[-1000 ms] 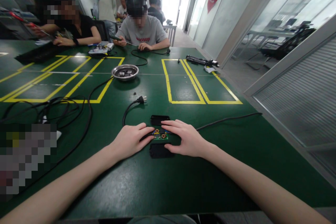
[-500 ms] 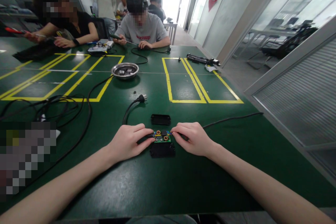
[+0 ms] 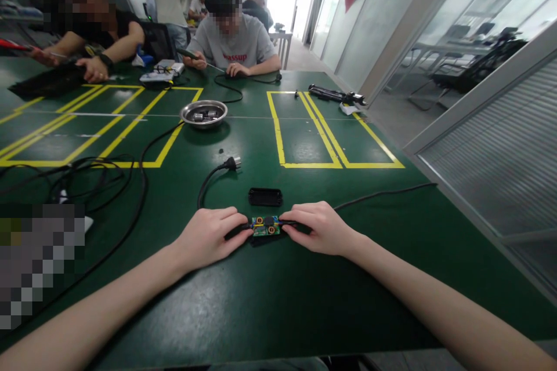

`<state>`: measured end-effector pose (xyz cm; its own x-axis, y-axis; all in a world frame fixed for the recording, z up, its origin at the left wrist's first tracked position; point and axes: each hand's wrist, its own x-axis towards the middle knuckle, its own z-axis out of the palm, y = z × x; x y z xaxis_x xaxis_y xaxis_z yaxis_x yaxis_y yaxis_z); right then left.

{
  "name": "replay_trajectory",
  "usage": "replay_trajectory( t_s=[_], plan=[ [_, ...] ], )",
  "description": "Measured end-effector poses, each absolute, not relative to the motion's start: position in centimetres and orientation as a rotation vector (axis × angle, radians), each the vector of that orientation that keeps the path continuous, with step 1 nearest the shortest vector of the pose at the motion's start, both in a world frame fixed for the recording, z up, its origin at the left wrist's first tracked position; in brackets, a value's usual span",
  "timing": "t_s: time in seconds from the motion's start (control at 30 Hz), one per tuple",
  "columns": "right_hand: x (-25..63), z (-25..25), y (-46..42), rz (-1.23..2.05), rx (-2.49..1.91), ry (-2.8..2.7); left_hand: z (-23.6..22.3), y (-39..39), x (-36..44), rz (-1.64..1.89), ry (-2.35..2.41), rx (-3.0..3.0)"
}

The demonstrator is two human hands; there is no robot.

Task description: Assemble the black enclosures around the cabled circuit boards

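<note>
A small green circuit board (image 3: 266, 226) with copper coils and a black component lies between my two hands. My left hand (image 3: 213, 233) is closed around the black power cord at the board's left end, its fingertips against the board. From behind that hand the power cord runs to a plug (image 3: 231, 163). My right hand (image 3: 319, 229) pinches the black cable (image 3: 378, 193) where it joins the board's right end. Under the board, one black plastic case half (image 3: 262, 240) is mostly hidden. The other case half (image 3: 265, 197) rests just beyond the board, its hollow side up.
A metal bowl (image 3: 203, 122) with metal parts stands farther back. Coiled black cables (image 3: 100, 171) lie at the left. Yellow tape (image 3: 311, 166) marks rectangles on the green table (image 3: 304, 313). Two co-workers sit across, one (image 3: 239, 40) holding a screwdriver. A black folded item (image 3: 335, 94) lies far right.
The near case half, which lay in front of the board, is now mostly covered by it. Both hands stay on the cables, shifted slightly left in view.
</note>
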<state>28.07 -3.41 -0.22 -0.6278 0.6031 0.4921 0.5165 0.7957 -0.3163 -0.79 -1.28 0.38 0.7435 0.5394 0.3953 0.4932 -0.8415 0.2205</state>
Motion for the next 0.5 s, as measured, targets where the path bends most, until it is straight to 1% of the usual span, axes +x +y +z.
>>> replay_trajectory(
  t_s=[0.3,0.5],
  plan=[
    [28.05,-0.07,-3.49,0.136,-0.861,-2.359,0.01,-0.65,-1.33,0.695,0.858,2.885],
    [28.04,-0.31,-3.52,0.138,-0.872,-2.35,0.69,-0.88,-1.38,0.673,0.854,2.779]
  ],
)
